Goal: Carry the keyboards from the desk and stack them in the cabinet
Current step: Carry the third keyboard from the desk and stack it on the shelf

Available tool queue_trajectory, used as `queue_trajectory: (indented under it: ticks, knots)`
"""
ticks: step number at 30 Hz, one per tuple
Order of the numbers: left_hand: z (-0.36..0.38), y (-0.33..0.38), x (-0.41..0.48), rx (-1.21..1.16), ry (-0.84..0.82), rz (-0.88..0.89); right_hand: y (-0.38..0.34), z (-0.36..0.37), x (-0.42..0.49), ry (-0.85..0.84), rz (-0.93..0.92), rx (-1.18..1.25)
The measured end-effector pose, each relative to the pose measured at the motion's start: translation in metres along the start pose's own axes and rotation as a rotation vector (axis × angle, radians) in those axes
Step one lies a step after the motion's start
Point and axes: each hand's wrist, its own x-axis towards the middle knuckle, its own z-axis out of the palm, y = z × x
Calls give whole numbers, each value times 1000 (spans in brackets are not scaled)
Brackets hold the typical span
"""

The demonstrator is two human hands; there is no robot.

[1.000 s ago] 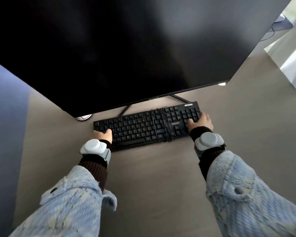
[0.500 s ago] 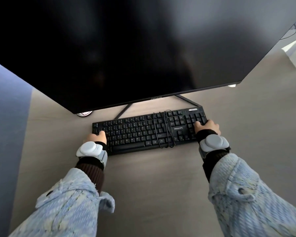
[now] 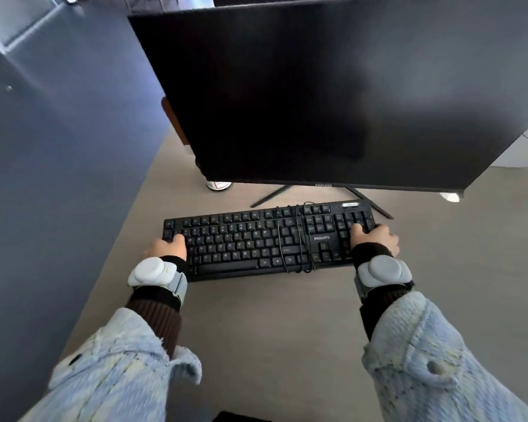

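A black Philips keyboard (image 3: 250, 242) with its cable wound around its middle sits on the grey-brown desk (image 3: 272, 324) in front of a monitor. My left hand (image 3: 165, 246) grips the keyboard's left end, thumb on the keys. My right hand (image 3: 375, 239) grips its right end over the number pad. Whether the keyboard is lifted off the desk I cannot tell. No cabinet is in view.
A large dark monitor (image 3: 317, 95) on a thin black stand (image 3: 270, 196) looms just behind the keyboard. A dark blue partition (image 3: 58, 178) borders the desk on the left. A small white object (image 3: 218, 185) lies under the monitor's left corner. A dark item (image 3: 241, 417) shows at the bottom edge.
The view has pulled back and tilted up, showing the monitor's top and the partition. Both hands stay clamped on the keyboard's ends, and the keyboard has come slightly toward me.
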Motion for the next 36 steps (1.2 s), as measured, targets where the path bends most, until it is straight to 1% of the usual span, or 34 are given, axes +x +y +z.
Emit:
queue_trajectory:
  ticks: [4,7,10,16,20,21,26,28,29,31,32,36]
  knots:
    - [-75,-25,-46,-53,134,-68,-19,14,-56,-58,-124,-23]
    - [-123,-61,-52,-129,229,-113,-35,28,-104,-105,-234,-41]
    - [-169,-100,-56,-191,269,-162,-53,42,-152,-134,-336,-64]
    - [-263,-200,-65,-286,329,-243,-75,86,-269,-176,-489,-73]
    - [-334,-279,-71,-349,415,-292,-74,132,-357,-259,-586,-75]
    - [-340,-285,-69,-356,416,-294,-74,134,-364,-273,-591,-68]
    - [-414,-374,-64,-447,517,-402,-72,203,-465,-384,-710,-112]
    - [-434,-397,-55,-464,544,-442,-78,226,-494,-413,-750,-134]
    - [-435,-398,-54,-461,547,-443,-79,227,-497,-418,-752,-137]
    - [-456,-416,-40,-475,577,-483,-96,258,-523,-436,-804,-161]
    - [-458,-415,-37,-479,578,-479,-101,259,-527,-429,-812,-156]
    - [-497,-434,5,-515,647,-550,-144,322,-572,-498,-856,-163]
